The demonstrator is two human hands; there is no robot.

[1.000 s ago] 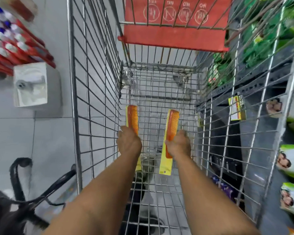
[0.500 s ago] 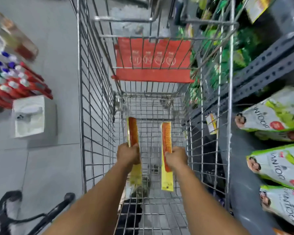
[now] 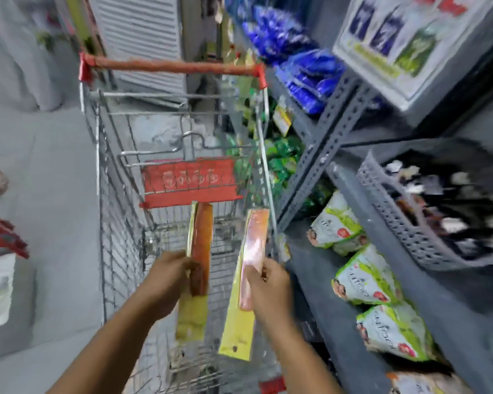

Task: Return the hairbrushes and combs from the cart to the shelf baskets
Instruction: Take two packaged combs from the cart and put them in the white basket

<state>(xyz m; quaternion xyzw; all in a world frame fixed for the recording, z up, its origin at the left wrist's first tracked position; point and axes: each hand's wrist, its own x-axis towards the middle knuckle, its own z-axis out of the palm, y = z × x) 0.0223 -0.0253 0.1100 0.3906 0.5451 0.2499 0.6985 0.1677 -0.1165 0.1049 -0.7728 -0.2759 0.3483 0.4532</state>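
Each of my hands holds one orange comb on a yellow backing card, above the wire shopping cart [image 3: 117, 223]. My left hand [image 3: 165, 277] grips the left comb [image 3: 201, 245] near its middle, upright. My right hand [image 3: 268, 285] grips the right comb [image 3: 254, 251], which leans right toward the shelving and glares in the light. A grey perforated shelf basket [image 3: 396, 220] with dark items inside sits on the shelf to the right, apart from both hands. The picture is blurred by motion.
The cart has a red handle bar [image 3: 171, 65] and a red child-seat flap [image 3: 188, 180]. Grey metal shelving [image 3: 322, 132] on the right carries green-and-white pouches [image 3: 370, 280] and blue packs [image 3: 305, 69]. Grey tiled floor lies on the left, with red packs [image 3: 0, 237] at its edge.
Both hands have lifted the combs up out of the cart's depth. The view has swung upward and right, and the shelf with the grey basket has come into sight.
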